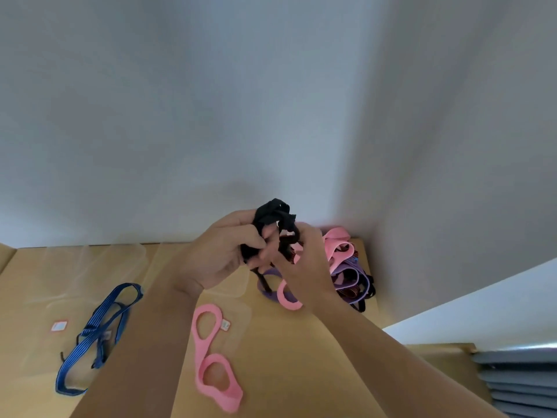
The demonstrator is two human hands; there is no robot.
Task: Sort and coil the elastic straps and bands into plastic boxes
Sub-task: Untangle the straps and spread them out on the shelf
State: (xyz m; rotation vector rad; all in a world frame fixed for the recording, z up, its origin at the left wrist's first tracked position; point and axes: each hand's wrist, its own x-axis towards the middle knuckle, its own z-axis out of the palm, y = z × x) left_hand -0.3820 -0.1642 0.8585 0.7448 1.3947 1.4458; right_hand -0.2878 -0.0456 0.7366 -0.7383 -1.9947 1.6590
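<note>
A pale wall [211, 101] fills the upper part of the view and meets a tan table [316, 342] below it. In the far right corner of the table lies a heap of bands [349, 273], pink, purple and dark striped ones tangled together. Well to the left of the heap stands a clear plastic box [132, 251], and a blue striped strap [96, 336] lies loosely looped within its outline. A second clear box [241, 300] stands between that one and the heap, and a pink band [211, 357] twisted into a figure eight lies at its near side. Grey slats [521, 384] are stacked well nearer than the heap, at the right edge. Both hands are raised close together just left of the heap. The left hand [223, 254] has its fingers curled round a bunched black strap [271, 215]. The right hand [304, 263] grips the same bundle with its fingertips, and a tail of the strap hangs down between the wrists. A pink loop [286, 297] and a purple one [268, 294] lie on the table at the heap's left edge. A small white label [59, 326] shows on the first box, far left of the heap.
</note>
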